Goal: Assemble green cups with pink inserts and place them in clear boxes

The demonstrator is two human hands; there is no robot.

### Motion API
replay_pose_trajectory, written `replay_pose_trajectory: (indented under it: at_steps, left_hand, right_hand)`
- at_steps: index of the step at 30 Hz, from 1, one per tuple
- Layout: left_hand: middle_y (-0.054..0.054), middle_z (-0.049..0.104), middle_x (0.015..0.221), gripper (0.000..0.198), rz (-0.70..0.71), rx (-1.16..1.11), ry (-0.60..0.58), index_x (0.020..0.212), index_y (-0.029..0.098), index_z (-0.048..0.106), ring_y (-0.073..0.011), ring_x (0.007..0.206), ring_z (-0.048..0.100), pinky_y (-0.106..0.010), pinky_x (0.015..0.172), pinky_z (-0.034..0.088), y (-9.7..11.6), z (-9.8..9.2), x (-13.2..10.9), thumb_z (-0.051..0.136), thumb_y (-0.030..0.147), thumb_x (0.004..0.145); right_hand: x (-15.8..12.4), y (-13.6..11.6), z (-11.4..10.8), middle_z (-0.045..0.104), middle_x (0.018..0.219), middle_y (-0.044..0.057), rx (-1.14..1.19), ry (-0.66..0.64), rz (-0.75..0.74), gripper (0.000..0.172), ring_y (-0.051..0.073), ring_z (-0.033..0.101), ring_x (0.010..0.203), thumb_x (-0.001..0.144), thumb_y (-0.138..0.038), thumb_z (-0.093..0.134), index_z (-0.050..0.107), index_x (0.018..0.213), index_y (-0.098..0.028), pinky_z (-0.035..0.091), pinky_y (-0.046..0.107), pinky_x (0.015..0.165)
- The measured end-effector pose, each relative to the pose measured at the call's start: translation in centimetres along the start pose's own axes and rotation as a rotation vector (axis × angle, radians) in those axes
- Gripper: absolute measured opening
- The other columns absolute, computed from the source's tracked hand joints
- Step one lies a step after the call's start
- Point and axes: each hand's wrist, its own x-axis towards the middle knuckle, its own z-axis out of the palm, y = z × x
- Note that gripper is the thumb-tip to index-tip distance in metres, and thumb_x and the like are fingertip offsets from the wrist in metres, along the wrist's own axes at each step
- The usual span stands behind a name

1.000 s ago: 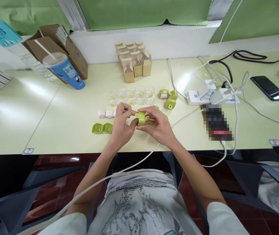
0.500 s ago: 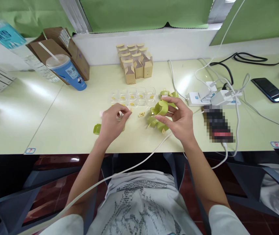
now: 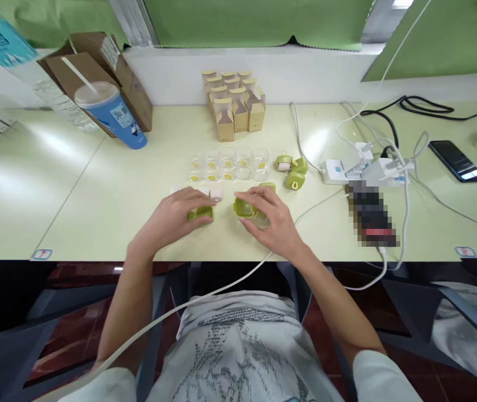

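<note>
My left hand (image 3: 171,219) lies on the table with its fingers curled over an open green case (image 3: 201,213). My right hand (image 3: 268,220) rests beside it, its fingers closed on another open green case (image 3: 243,208). A small pink-white earbud case (image 3: 216,193) sits just behind the two hands. Further back stand two rows of small clear boxes (image 3: 228,166) with yellow inserts. Three closed or half-open green cases (image 3: 292,167) are grouped at their right.
Tan cardboard boxes (image 3: 233,106) stand at the back. A blue cup (image 3: 113,116), a water bottle (image 3: 33,72) and a brown carton (image 3: 108,67) are at back left. A power strip (image 3: 347,167), white cables, a blurred device (image 3: 370,215) and a black phone (image 3: 456,161) lie to the right.
My right hand came down from near the green cases at right and set a green case on the table. My left hand moved onto the open green case at left.
</note>
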Motion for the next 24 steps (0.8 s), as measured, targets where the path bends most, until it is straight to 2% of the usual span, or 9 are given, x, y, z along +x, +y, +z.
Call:
replay_pose_trajectory:
  at_steps: [2, 5, 7, 10, 13, 16, 19, 21, 24]
  left_hand:
    - [-0.011, 0.08, 0.143, 0.042, 0.006, -0.014, -0.025, 0.143, 0.026, 0.078, -0.0331, 0.134, 0.073, -0.052, 0.116, 0.061, -1.0, -0.4, -1.7, 0.073, 0.052, 0.109]
    - [-0.015, 0.076, 0.151, 0.053, -0.015, -0.004, 0.015, 0.154, 0.024, 0.072, -0.0359, 0.144, 0.068, -0.057, 0.125, 0.058, -1.6, 0.1, -2.4, 0.077, 0.05, 0.107]
    - [-0.016, 0.076, 0.149, 0.051, -0.013, 0.002, 0.013, 0.15, 0.022, 0.075, -0.0372, 0.142, 0.069, -0.058, 0.123, 0.059, -1.5, 0.7, -2.1, 0.078, 0.048, 0.106]
    - [-0.017, 0.079, 0.142, 0.036, -0.013, 0.019, 0.015, 0.136, 0.019, 0.081, -0.0368, 0.134, 0.073, -0.057, 0.118, 0.062, -1.2, 1.2, -1.6, 0.072, 0.042, 0.11]
    - [-0.015, 0.08, 0.138, 0.03, 0.001, 0.01, 0.008, 0.131, 0.02, 0.082, -0.0332, 0.13, 0.075, -0.053, 0.114, 0.063, -1.1, 1.1, -1.7, 0.06, 0.033, 0.115]
    - [-0.015, 0.078, 0.144, 0.033, 0.01, -0.026, -0.021, 0.14, 0.021, 0.078, -0.0334, 0.137, 0.074, -0.052, 0.118, 0.062, -1.1, 0.7, -2.1, 0.062, 0.036, 0.114]
    - [-0.016, 0.075, 0.151, 0.054, -0.029, -0.048, -0.044, 0.156, 0.021, 0.067, -0.0377, 0.147, 0.069, -0.057, 0.121, 0.06, -0.8, 0.7, -2.3, 0.075, 0.044, 0.108]
    - [-0.016, 0.072, 0.155, 0.06, -0.058, -0.062, -0.065, 0.162, 0.021, 0.06, -0.0378, 0.148, 0.068, -0.058, 0.121, 0.061, -0.6, 0.8, -2.2, 0.075, 0.04, 0.108]
    - [-0.015, 0.069, 0.161, 0.056, -0.064, -0.087, -0.094, 0.164, 0.021, 0.057, -0.0351, 0.151, 0.067, -0.055, 0.125, 0.058, -0.3, 0.8, -2.2, 0.066, 0.03, 0.11]
  right_hand:
    - [-0.4, -0.2, 1.5, 0.068, 0.135, 0.011, -0.063, -0.03, -0.004, 0.04, 0.028, 0.073, 0.129, 0.108, -0.026, 0.072, 0.072, 0.148, -0.029, 0.067, 0.048, 0.108]
    - [-0.8, -0.6, 3.6, 0.069, 0.132, 0.014, -0.193, -0.121, 0.034, 0.044, 0.031, 0.073, 0.124, 0.108, -0.029, 0.072, 0.07, 0.152, -0.024, 0.067, 0.052, 0.109]
    - [-0.8, -1.1, 4.5, 0.07, 0.129, 0.017, -0.318, -0.21, 0.069, 0.047, 0.034, 0.073, 0.119, 0.108, -0.032, 0.075, 0.069, 0.153, -0.02, 0.068, 0.055, 0.106]
    - [-0.4, -1.8, 5.3, 0.07, 0.13, 0.024, -0.499, -0.322, 0.176, 0.045, 0.038, 0.075, 0.119, 0.106, -0.043, 0.081, 0.074, 0.138, -0.012, 0.071, 0.054, 0.096]
    - [-0.2, -2.2, 5.3, 0.067, 0.14, 0.032, -0.579, -0.353, 0.301, 0.058, 0.042, 0.08, 0.116, 0.106, -0.052, 0.08, 0.071, 0.138, -0.005, 0.073, 0.053, 0.087]
    - [-0.3, -2.0, 4.5, 0.06, 0.16, 0.033, -0.49, -0.377, 0.255, 0.071, 0.044, 0.078, 0.132, 0.107, -0.046, 0.079, 0.056, 0.164, -0.009, 0.073, 0.057, 0.099]
    - [0.0, -1.9, 3.4, 0.06, 0.166, 0.026, -0.356, -0.492, 0.182, 0.065, 0.038, 0.076, 0.138, 0.111, -0.028, 0.071, 0.051, 0.172, -0.018, 0.068, 0.058, 0.114]
    - [0.6, -2.1, 3.0, 0.065, 0.159, 0.023, -0.34, -0.568, 0.193, 0.06, 0.036, 0.08, 0.129, 0.112, -0.02, 0.064, 0.052, 0.171, -0.019, 0.07, 0.057, 0.109]
    - [1.6, -2.4, 3.3, 0.067, 0.153, 0.023, -0.36, -0.634, 0.207, 0.06, 0.037, 0.081, 0.122, 0.113, -0.02, 0.06, 0.052, 0.172, -0.016, 0.072, 0.057, 0.101]
